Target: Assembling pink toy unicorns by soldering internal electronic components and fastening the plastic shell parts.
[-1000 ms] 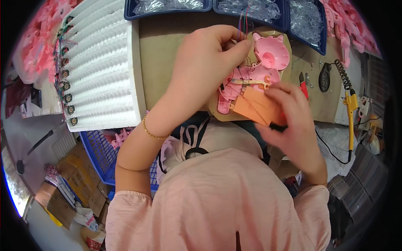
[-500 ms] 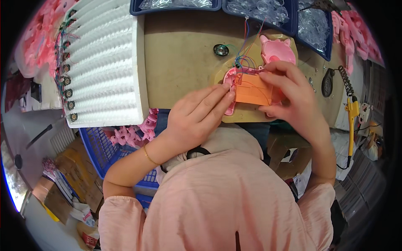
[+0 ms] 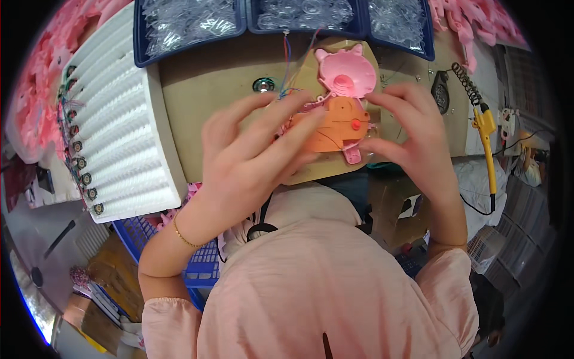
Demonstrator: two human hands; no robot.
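Observation:
An orange plastic box [image 3: 327, 139] with a red knob [image 3: 356, 124] at its right end lies over a pink toy shell, whose rounded part with ears [image 3: 348, 67] shows beyond it. The spread fingers of my left hand [image 3: 254, 140] reach over the box's left end and hide it. To the right, my right hand [image 3: 412, 122] has its thumb and fingers apart around the box's right end, with a gap to it. Thin red and blue wires [image 3: 287, 57] run up from the shell, partly behind my left fingers.
Blue trays [image 3: 245, 27] of clear plastic parts line the back. A ridged white foam block [image 3: 119, 125] with small round speakers [image 3: 91, 193] along its edge stands left. One more speaker [image 3: 263, 84] lies on the table. A yellow soldering iron [image 3: 487, 146] hangs at right.
The view has shifted, so the table things sit further left. My right hand has come away from the orange box, baring its knobbed end. My left fingers have spread and lie further over it.

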